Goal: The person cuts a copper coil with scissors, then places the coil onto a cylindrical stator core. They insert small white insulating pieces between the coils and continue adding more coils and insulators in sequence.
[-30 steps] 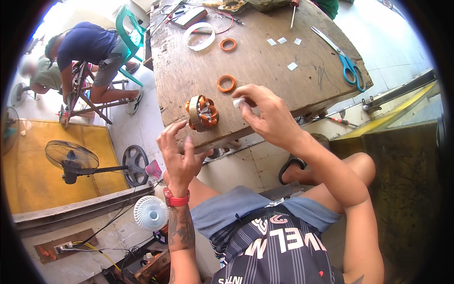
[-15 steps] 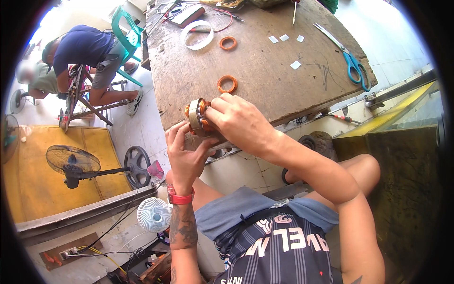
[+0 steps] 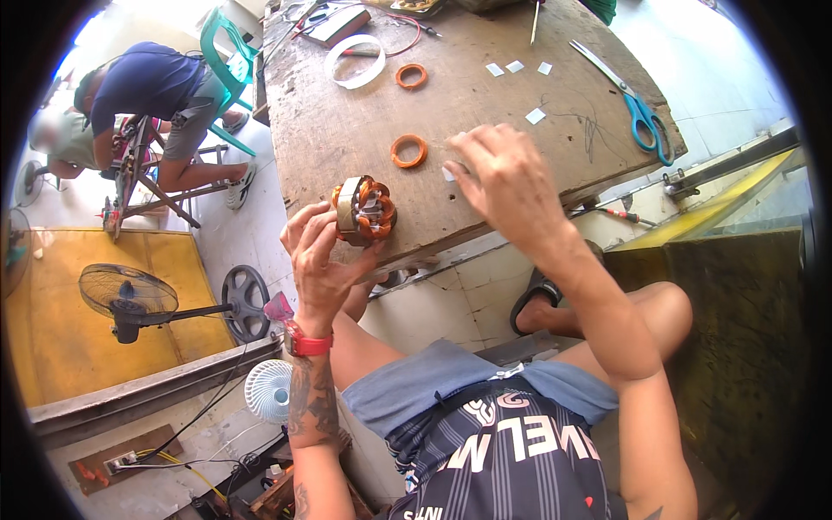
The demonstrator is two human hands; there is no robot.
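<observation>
A motor stator (image 3: pixel 367 212) with a pale metal core and orange copper windings rests at the table's near left edge. My left hand (image 3: pixel 316 247) grips it, fingers along its left side and thumb below. Off to the right, my right hand (image 3: pixel 511 178) is raised over the table, thumb and fingers apart. By its thumb tip is a small white slip (image 3: pixel 448 174); whether they touch I cannot tell. One orange wire coil (image 3: pixel 409 163) lies just beyond the stator, and another orange coil (image 3: pixel 412 66) sits farther back.
Several white slips (image 3: pixel 536 115) lie on the wooden table (image 3: pixel 321 113), beside blue-handled scissors (image 3: pixel 646 130). A white ring (image 3: pixel 331 71) and a meter with leads (image 3: pixel 336 26) are at the back. A black fan (image 3: pixel 130 295) stands left; a person (image 3: pixel 152 87) bends beyond it.
My right hand has left the stator and moved right, its fingers spreading. The stator's windings now show, and a white slip is visible near my right thumb. My left hand keeps its hold.
</observation>
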